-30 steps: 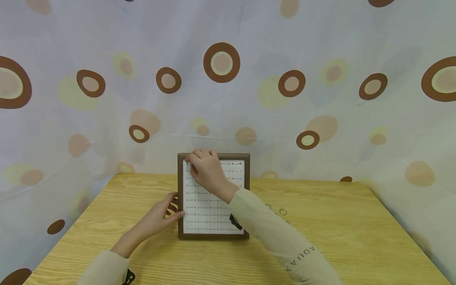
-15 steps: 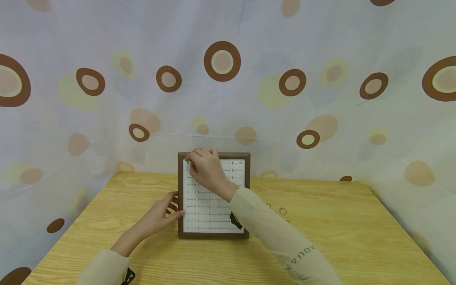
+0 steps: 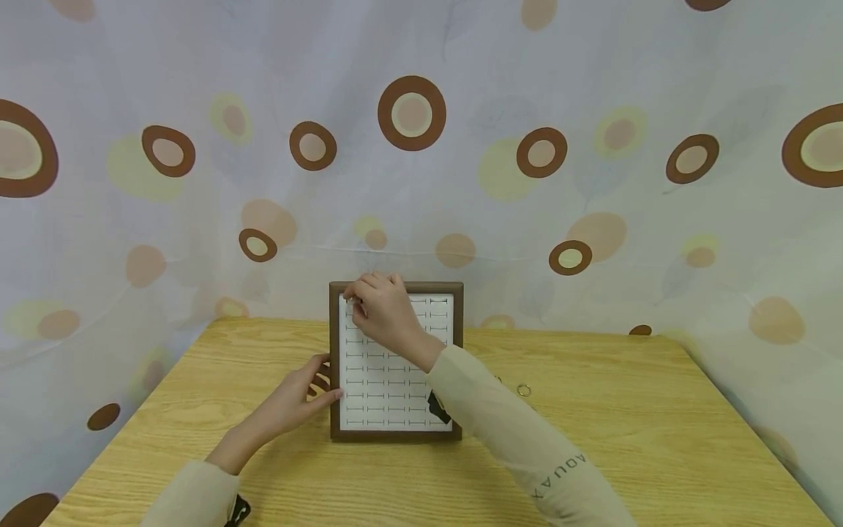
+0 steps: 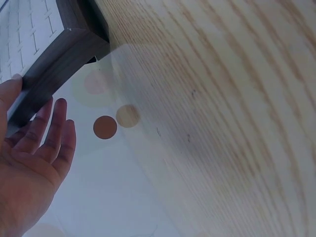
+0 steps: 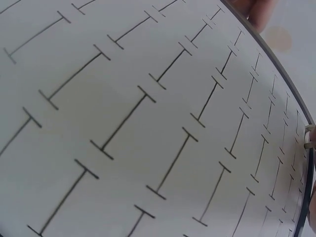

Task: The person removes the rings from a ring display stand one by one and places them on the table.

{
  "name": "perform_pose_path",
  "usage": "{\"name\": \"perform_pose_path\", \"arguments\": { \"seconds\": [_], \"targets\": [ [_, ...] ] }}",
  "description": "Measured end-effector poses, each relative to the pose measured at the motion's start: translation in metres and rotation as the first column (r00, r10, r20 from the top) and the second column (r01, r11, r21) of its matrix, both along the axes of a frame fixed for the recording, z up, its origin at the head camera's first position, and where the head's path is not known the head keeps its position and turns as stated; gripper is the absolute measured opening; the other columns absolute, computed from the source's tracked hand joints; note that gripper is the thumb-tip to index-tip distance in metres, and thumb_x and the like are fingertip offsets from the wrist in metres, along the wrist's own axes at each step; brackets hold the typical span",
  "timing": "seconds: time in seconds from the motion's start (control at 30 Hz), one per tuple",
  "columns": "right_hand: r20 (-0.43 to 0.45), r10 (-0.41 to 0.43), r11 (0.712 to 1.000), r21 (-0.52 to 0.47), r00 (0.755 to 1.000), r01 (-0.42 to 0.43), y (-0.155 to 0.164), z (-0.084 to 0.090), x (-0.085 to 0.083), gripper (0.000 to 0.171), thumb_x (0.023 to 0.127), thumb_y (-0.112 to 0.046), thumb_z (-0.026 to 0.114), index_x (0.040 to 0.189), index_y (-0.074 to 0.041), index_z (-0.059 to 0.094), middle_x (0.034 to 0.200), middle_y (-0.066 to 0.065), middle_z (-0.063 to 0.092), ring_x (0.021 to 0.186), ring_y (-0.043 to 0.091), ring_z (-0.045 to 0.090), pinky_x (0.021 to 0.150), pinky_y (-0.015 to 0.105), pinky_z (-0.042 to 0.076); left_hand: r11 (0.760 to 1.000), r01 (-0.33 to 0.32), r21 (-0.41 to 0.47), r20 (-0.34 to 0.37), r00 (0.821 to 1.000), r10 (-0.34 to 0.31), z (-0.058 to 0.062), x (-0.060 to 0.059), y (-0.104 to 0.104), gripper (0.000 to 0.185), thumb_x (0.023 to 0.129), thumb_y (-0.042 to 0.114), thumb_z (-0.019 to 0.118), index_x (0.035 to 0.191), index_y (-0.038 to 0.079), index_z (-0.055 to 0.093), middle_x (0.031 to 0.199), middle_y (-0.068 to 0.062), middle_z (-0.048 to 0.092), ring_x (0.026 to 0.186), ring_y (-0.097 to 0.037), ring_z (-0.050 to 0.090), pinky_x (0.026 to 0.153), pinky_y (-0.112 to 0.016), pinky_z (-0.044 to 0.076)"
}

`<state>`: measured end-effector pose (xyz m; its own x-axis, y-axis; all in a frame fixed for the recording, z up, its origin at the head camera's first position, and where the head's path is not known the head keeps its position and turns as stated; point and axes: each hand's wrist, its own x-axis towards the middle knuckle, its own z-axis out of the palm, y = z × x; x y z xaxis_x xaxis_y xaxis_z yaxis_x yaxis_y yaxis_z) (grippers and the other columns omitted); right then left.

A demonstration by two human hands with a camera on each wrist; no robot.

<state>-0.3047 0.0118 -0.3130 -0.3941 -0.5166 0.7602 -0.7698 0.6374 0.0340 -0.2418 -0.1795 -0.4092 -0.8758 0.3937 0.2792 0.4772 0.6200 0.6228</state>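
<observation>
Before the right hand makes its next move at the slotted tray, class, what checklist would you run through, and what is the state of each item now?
1. Left hand steadies the ring display tray at its left edge: ok, thumb and fingers touch the frame.
2. Right hand sits over the tray's top-left slots: ok.
3. A ring is pinched in the right hand's fingers: cannot tell, too small to make out.
4. Slots in the white insert are free of rings: ok where visible.
5. Spare ring lies on the wooden table, right of the tray: ok.

White slotted pad (image 5: pixel 148 118), perhaps foam
</observation>
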Motion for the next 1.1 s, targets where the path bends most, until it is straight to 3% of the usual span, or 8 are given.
{"name": "perform_pose_path", "arguments": {
  "seconds": [0.47, 0.8, 1.1],
  "targets": [
    [0.042, 0.034, 0.999, -0.006, 0.999, -0.034, 0.002, 0.001, 0.001, 0.012, 0.08, -0.008, 0.064, 0.09, -0.014, 0.065, 0.086, -0.005, 0.067, 0.077, 0.01, 0.054, 0.069, 0.026, 0.035, 1.0, 0.008, -0.011, 0.024, 1.0, -0.008, 0.0, -0.001, 0.0, 0.056, 0.089, 0.033, 0.059, 0.13, 0.002, 0.037, 0.108, -0.008, 0.058, 0.09, -0.015, 0.059, 0.073, -0.027, 0.05],
    [0.215, 0.1, 0.994, -0.055, 0.972, -0.09, 0.004, 0.006, 0.0, 0.011, 0.081, -0.005, 0.066, 0.09, -0.011, 0.066, 0.087, -0.001, 0.068, 0.081, 0.013, 0.055, 0.073, 0.027, 0.033, 1.0, 0.001, -0.02, 0.03, 1.0, -0.001, 0.0, -0.001, -0.001, 0.058, 0.089, 0.034, 0.058, 0.131, 0.001, 0.036, 0.109, -0.008, 0.058, 0.091, -0.015, 0.059, 0.073, -0.027, 0.05],
    [0.307, 0.088, 0.996, -0.013, 0.948, -0.088, 0.006, 0.01, -0.001, 0.01, 0.082, -0.007, 0.066, 0.092, -0.011, 0.065, 0.089, -0.002, 0.067, 0.081, 0.012, 0.052, 0.075, 0.027, 0.03, 1.0, 0.012, -0.018, 0.018, 1.0, -0.011, 0.001, -0.002, 0.0, 0.057, 0.089, 0.033, 0.059, 0.13, 0.001, 0.037, 0.107, -0.008, 0.058, 0.09, -0.015, 0.06, 0.071, -0.026, 0.05]
  ]
}}
